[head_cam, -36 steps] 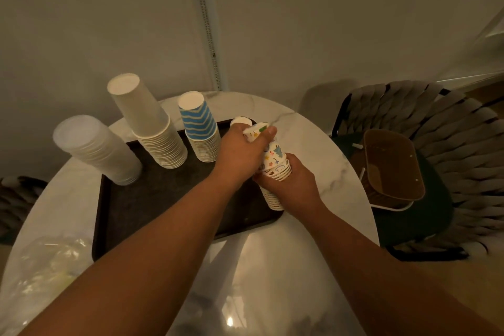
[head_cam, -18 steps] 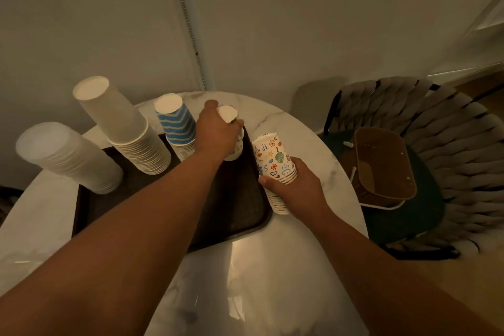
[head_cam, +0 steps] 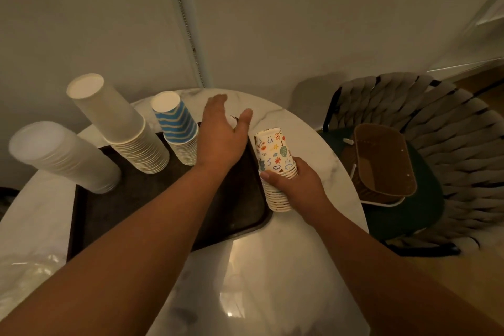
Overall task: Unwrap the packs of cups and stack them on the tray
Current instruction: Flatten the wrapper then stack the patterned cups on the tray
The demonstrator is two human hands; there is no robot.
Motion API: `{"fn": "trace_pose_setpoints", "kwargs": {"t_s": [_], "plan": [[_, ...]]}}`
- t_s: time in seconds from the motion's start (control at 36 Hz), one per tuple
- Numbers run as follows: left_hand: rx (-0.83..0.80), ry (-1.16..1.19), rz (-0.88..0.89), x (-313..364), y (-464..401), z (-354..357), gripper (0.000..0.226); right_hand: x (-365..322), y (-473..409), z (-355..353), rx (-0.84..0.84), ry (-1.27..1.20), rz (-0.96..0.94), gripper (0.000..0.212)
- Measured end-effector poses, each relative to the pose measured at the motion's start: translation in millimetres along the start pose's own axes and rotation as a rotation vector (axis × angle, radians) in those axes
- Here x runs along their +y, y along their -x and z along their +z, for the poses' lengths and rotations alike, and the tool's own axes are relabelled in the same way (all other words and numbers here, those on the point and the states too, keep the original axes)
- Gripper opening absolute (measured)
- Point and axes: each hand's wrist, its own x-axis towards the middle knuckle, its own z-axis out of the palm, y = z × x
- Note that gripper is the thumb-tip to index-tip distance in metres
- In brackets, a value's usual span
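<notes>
The patterned cup stack (head_cam: 276, 166) stood upside down on the marble counter (head_cam: 286, 267), just beside the right edge of the dark tray (head_cam: 169, 207), and the right hand (head_cam: 296, 185) gripped it round its lower half, fingers curled about the rims, probably to steady it so cups could be peeled off the top. The left hand (head_cam: 222, 135) hovered over the tray's far right corner with fingers spread and holding nothing, likely having let go of a cup there; only a sliver of something pale showed past its thumb, too hidden to name. On the tray's far side the blue-striped cup stack (head_cam: 177, 128) and the plain white cup stack (head_cam: 122, 128) stood inverted. The translucent cup stack (head_cam: 62, 157) at the tray's left edge was blurred. Near the tray's left corner, crumpled clear wrapping (head_cam: 30, 273) was cut off by the frame.
</notes>
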Motion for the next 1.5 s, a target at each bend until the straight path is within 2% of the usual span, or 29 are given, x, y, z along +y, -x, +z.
{"fn": "trace_pose_setpoints", "kwargs": {"t_s": [0.06,0.14,0.19,0.28,0.39,0.47,0.61,0.75,0.89,0.97,1.08,1.22,1.42,1.5], "plan": [[-0.026,0.071,0.011,10,9,-6,0.063,-5,3,4,-0.046,-0.06,0.002,0.062],[-0.243,0.238,-0.175,15,15,-10,0.073,-13,7,10,-0.108,-0.133,-0.008,0.059],[-0.326,0.301,-0.253,12,17,-13,0.074,-16,10,15,-0.151,-0.133,-0.014,0.057],[-0.342,0.337,-0.262,7,19,-20,0.06,-20,15,21,-0.186,-0.06,-0.028,0.066],[-0.372,0.295,-0.237,4,24,-28,0.071,-24,20,27,-0.151,0.021,-0.071,0.055],[-0.36,0.257,-0.237,0,27,-29,0.057,-25,21,32,-0.133,0.073,-0.1,0.054],[-0.298,0.224,-0.235,2,24,-27,0.056,-25,20,35,-0.062,0.141,-0.121,0.053],[-0.115,0.184,-0.191,17,4,-39,0.061,-19,16,27,0.008,0.161,-0.128,0.056],[0.052,0.118,-0.01,24,-29,-47,0.063,-10,9,17,0.03,0.139,-0.069,0.061],[-0.002,0.004,-0.02,15,-39,-35,0.062,-6,6,13,0.036,0.133,-0.059,0.065],[-0.11,-0.101,-0.09,-5,-42,-12,0.069,-6,3,8,0.035,0.134,-0.051,0.056],[-0.164,-0.199,-0.11,-19,-40,6,0.073,-5,-1,1,0.027,0.144,-0.055,0.055],[-0.227,-0.248,-0.152,-28,-38,16,0.077,-3,-1,0,0.027,0.118,-0.065,0.056],[-0.157,-0.164,-0.113,-21,-33,8,0.083,-4,-1,1,0.013,0.106,-0.051,0.056]]}}
